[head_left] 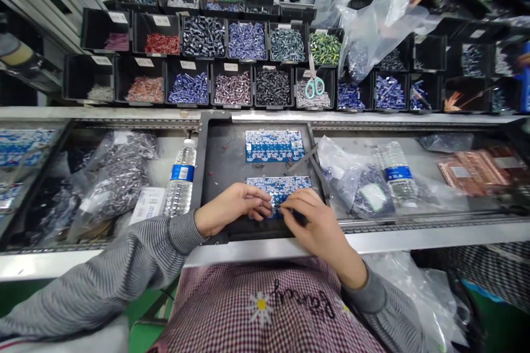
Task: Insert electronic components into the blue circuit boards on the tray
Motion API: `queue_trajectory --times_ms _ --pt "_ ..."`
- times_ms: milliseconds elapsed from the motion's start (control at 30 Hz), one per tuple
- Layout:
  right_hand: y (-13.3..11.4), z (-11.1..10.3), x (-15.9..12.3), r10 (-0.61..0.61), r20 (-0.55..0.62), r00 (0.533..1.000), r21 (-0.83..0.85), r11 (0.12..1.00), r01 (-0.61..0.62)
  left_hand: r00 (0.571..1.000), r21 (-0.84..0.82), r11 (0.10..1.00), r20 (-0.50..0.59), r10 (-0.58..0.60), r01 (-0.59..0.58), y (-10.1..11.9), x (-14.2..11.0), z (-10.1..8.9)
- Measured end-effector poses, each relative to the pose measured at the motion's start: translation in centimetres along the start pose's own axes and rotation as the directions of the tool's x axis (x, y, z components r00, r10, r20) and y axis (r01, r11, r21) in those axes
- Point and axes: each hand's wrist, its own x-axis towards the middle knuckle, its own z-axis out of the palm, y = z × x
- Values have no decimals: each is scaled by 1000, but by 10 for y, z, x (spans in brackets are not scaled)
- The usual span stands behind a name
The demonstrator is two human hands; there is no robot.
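Two blue circuit boards (274, 146) are held in a black tray (207, 176) on the bench (364, 242), a water bottle (181, 179) just beside it. The nearer board (298, 186) is partly hidden by the left hand (229, 208), its fingers (259, 204) curled at the board's edge, and by the right hand (314, 226), its fingers (290, 205) pinched on something too small to make out.

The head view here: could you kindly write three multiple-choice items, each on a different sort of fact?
1. Where are the teal-handled scissors? A) In a bin of silver parts B) On the lap C) Under a bag
2. How many blue circuit boards lie on the black tray? A) One B) Two C) Four
3. Where are the left hand and right hand? A) Over the lower board B) In a bin C) On a bottle

1 A: handles rest there. 2 B: one above the other. 3 A: fingers of both meet there.
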Motion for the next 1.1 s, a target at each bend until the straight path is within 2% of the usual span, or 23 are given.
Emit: queue_trajectory --times_ms 100,367,633,733,800,867,1000,1100 --pt "9 -3 -5 46 41 998 -47 998 -44 1000 16 1000 -14 -12 12 2 2 3" --pt "13 -5 -7 27 97 995 -39 999 -23 994 262 964 -82 70 -46 5 4 7" --pt "19 -7 -8 -23 153 988 -49 998 31 995 262 965 -97 5 20 5 9 9" --pt "22 -6 -9 -65 168 984 -54 996 75 996 255 967 -83 13 8 5 9 10" --pt "21 -6 -10 -93 152 984 -31 995 99 997 252 968 -75 21 -2 6 10 12" --pt "18 -7 -10 -88 83 993 2 996 88 998 236 972 -56 14 -1 7 10 15" --pt "12 -16 -11 -51 -44 998 46 998 53 999 176 984 43 6 -13 11 12 27" --pt "15 -25 -15 8 -47 999 3 1000 -8 999 136 990 -4 34 -33 14 16 32"
